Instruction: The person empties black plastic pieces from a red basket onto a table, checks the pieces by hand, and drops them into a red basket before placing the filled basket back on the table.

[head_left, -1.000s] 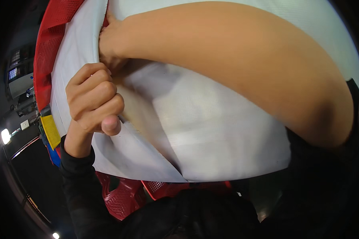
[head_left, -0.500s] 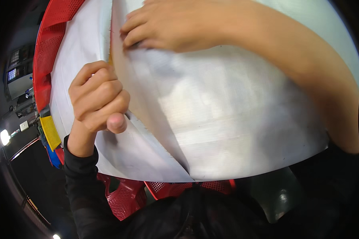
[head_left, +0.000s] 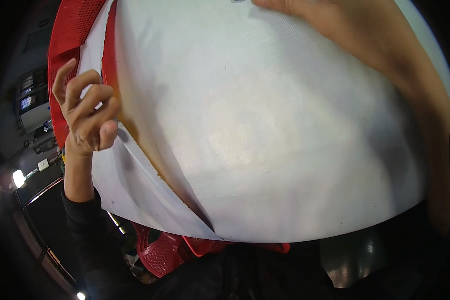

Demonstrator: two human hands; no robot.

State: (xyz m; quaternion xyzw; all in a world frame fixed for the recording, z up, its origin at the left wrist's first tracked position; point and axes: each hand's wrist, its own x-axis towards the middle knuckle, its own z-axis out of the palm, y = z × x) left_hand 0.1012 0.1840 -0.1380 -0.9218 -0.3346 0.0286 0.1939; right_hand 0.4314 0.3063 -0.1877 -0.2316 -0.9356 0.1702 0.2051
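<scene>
A large white sheet point(head_left: 265, 130) spreads before me, with a second white sheet point(head_left: 130, 175) along its left side. Between them runs a long gap that shows a red and yellow-brown surface point(head_left: 111, 60) beneath. My left hand point(head_left: 89, 112) is raised over the left sheet beside the gap, fingers loosely bent and apart, holding nothing that I can see. At the top edge, my right hand point(head_left: 290, 6) reaches over the large sheet; most of its fingers are cut off. A small dark piece point(head_left: 239, 1) lies by its visible fingertip.
Red perforated plastic baskets point(head_left: 65, 47) line the far left edge. Below the near edge stands a dark red plastic stool or chair point(head_left: 160, 255) with a patterned surface. A bright lamp point(head_left: 18, 178) glows at the left.
My left hand has moved left and its fingers have loosened. My right hand has gone up and right, away from the gap. The gap looks wider, showing more red and yellow-brown.
</scene>
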